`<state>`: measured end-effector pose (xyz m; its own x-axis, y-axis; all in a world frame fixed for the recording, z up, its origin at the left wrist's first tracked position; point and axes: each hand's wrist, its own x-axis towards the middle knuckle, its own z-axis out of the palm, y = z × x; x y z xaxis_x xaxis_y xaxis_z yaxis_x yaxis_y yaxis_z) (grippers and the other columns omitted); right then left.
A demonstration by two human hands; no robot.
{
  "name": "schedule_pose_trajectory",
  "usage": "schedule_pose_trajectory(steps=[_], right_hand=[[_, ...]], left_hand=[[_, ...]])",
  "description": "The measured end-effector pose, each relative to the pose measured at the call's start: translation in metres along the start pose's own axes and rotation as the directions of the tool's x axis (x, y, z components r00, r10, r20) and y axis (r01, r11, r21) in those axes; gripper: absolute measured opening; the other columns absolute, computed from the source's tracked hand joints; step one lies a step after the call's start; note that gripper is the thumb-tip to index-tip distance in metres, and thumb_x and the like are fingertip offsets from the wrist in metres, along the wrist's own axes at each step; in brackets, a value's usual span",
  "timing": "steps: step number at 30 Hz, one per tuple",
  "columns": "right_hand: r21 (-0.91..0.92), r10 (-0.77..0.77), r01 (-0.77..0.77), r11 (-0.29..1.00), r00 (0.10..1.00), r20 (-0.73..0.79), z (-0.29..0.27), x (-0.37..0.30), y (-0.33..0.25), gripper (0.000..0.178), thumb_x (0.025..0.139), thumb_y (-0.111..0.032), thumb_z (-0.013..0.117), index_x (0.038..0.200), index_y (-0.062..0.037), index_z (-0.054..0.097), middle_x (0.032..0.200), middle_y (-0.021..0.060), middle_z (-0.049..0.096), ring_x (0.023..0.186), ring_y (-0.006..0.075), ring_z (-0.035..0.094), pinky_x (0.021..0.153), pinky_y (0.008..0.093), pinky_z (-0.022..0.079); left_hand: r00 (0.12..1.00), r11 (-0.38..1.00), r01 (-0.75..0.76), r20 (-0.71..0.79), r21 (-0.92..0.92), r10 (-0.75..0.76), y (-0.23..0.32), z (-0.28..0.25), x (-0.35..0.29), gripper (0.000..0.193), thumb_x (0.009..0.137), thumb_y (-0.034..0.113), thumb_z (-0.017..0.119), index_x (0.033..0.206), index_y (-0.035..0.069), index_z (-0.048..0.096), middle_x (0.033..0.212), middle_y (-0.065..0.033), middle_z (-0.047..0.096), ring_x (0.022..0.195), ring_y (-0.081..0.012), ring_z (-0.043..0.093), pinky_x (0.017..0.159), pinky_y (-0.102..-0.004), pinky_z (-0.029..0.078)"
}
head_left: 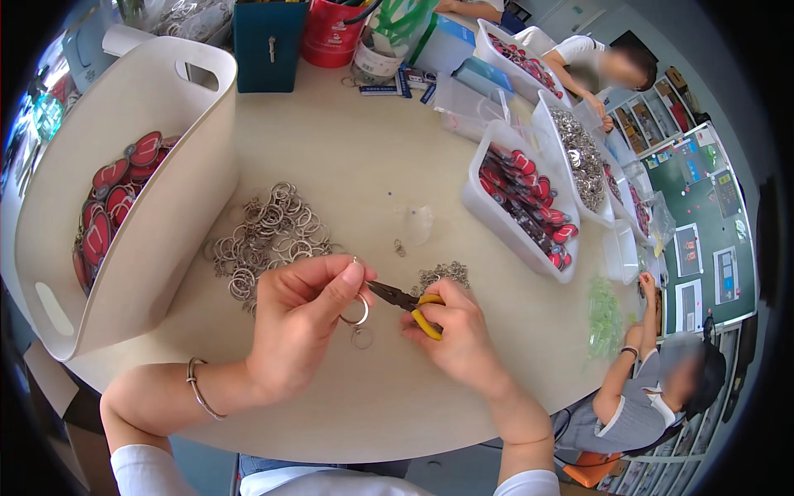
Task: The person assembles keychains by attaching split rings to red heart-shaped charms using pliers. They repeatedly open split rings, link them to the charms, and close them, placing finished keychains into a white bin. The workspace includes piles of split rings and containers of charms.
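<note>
My left hand (pixel 302 318) is closed in a pinch in front of me. A metal key ring (pixel 357 312) hangs at its fingers, and a tiny metal piece shows at the thumb tip. My right hand (pixel 456 335) grips pliers (pixel 395 295) with yellow handles and dark jaws. The jaw tips point left and reach close to my left fingertips; whether they touch the metal is too small to tell. A thin loose ring (pixel 362 338) lies on the table below. Behind my left hand spreads a pile of key rings with short chains (pixel 285 223). Small metal rings (pixel 447 273) are heaped beyond my right hand.
A tall cream basket (pixel 178 149) holding red tags stands at left. White bins (pixel 475 194) of red tags and metal parts line the right side. A dark green box (pixel 269 50) and red bucket (pixel 331 33) are at the back. Two people sit at right; another's arm shows at the back.
</note>
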<state>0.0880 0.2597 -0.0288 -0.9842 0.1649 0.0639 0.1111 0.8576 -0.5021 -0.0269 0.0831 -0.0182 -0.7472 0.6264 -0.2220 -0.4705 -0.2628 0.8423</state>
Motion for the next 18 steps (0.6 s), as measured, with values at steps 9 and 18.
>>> schedule_pose_trajectory(steps=[9, 18], right_hand=[[-0.102, -0.094, 0.106, 0.989, 0.989, 0.115, -0.005, -0.002, 0.003, 0.017, 0.070, -0.008, 0.075, 0.081, -0.0014, 0.064, 0.096, 0.0076, 0.051, 0.096, 0.0255, 0.050, 0.082, 0.0381, 0.038], [-0.005, -0.034, 0.034, 0.999, 0.999, 0.014, -0.010, -0.005, 0.007, 0.017, 0.072, -0.007, 0.074, 0.082, -0.0018, 0.062, 0.097, 0.0090, 0.051, 0.097, 0.0263, 0.050, 0.082, 0.0392, 0.038]], left_hand=[[0.987, 0.990, -0.082, 0.150, 0.117, 0.064, -0.014, 0.007, -0.011, 0.016, 0.092, 0.009, 0.060, 0.095, -0.004, 0.068, 0.078, -0.0055, 0.067, 0.069, -0.0075, 0.060, 0.059, -0.0200, 0.045], [0.987, 0.990, -0.050, 0.159, 0.130, 0.029, -0.016, 0.007, -0.014, 0.018, 0.091, 0.011, 0.063, 0.100, -0.004, 0.068, 0.082, -0.0070, 0.068, 0.072, -0.0060, 0.058, 0.062, -0.0201, 0.046]])
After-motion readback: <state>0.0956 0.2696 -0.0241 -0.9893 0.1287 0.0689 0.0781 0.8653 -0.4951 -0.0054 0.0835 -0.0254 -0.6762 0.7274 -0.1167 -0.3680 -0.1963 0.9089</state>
